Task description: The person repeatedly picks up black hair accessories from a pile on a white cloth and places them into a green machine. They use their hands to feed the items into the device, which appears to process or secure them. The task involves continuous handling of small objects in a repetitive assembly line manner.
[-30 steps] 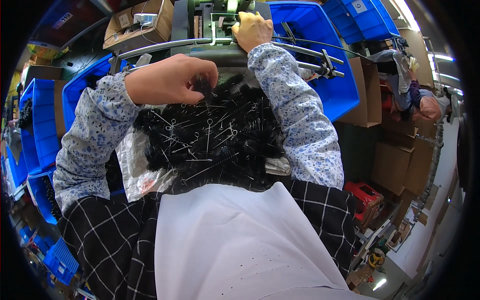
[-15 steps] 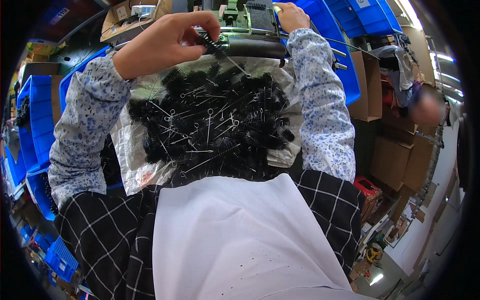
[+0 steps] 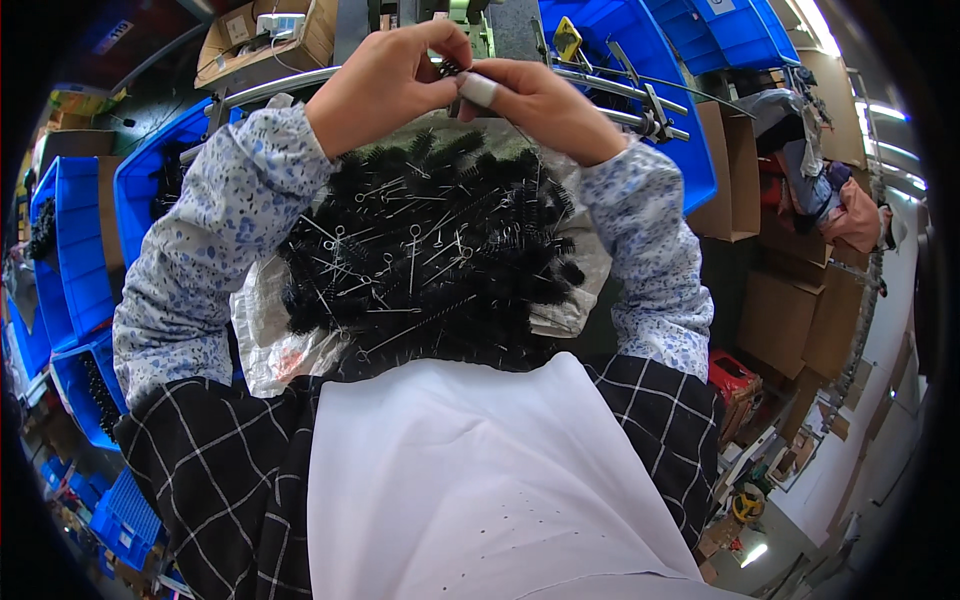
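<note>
Above the far edge of a heap, my left hand [image 3: 388,88] pinches a small black-bristled wire brush [image 3: 447,68]. My right hand [image 3: 545,105], with a white wrap [image 3: 478,89] around one digit, meets it there, its fingertips closed at the brush. Most of that brush is covered by the fingers. Below both hands lies a pile of black twisted-wire brushes [image 3: 430,255] with looped metal ends, on a pale woven sheet [image 3: 262,335] over my lap side. Just beyond my hands stands a metal machine [image 3: 482,38], partly hidden by them.
A metal rail [image 3: 280,86] runs across behind my hands. A yellow-ended lever [image 3: 567,40] stands beside a blue bin [image 3: 690,165] at right. More blue bins [image 3: 80,235] are at left. Cardboard boxes [image 3: 785,320] and a person bending [image 3: 850,212] are farther right.
My right hand has left the yellow-ended lever and come left to the brush. My left hand has moved right with the brush. The machine's dark roller is no longer seen behind the hands.
</note>
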The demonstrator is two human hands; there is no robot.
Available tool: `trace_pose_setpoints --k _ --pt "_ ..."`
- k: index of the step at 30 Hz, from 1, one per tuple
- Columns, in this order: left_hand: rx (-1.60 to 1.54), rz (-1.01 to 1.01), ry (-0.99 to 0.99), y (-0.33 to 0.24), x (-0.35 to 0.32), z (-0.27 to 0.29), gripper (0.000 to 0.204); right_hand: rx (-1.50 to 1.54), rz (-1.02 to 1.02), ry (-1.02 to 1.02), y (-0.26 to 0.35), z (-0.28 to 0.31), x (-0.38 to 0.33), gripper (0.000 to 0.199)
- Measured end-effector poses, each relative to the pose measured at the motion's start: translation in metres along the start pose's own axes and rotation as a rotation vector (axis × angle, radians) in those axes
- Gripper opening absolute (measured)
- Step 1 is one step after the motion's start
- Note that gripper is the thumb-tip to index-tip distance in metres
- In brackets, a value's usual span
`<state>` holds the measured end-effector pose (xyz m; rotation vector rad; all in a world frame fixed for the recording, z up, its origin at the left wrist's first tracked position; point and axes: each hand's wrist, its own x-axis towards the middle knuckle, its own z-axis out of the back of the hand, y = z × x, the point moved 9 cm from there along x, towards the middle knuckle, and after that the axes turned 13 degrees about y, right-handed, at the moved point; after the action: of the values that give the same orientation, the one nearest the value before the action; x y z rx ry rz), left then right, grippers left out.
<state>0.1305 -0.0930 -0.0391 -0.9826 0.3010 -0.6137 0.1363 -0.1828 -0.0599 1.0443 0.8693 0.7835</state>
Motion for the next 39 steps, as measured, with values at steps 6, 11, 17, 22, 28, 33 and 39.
trace_pose_setpoints --k 6,11,17,22,28,33,39 --pt "0.119 0.193 0.134 0.025 -0.028 -0.028 0.029 -0.986 -0.218 -0.550 -0.034 0.073 0.002 0.029" --pt "0.279 0.389 0.514 0.056 -0.042 -0.091 0.031 -1.364 -0.340 -0.684 -0.056 0.103 0.023 0.026" --pt "0.173 0.371 0.530 0.058 -0.039 -0.096 0.032 -1.416 -0.396 -0.645 -0.059 0.107 0.039 0.028" --pt "0.172 0.370 0.613 0.053 -0.040 -0.100 0.035 -1.401 -0.283 -0.646 -0.060 0.106 0.042 0.027" --pt "0.104 0.343 0.561 0.057 -0.041 -0.100 0.036 -1.343 -0.221 -0.668 -0.062 0.108 0.041 0.027" --pt "0.157 0.277 0.513 0.066 -0.036 -0.109 0.036 -1.314 -0.311 -0.569 -0.071 0.117 0.051 0.028" --pt "0.105 0.312 0.489 0.061 -0.047 -0.090 0.037 -1.327 -0.439 -0.735 -0.054 0.111 0.013 0.047"
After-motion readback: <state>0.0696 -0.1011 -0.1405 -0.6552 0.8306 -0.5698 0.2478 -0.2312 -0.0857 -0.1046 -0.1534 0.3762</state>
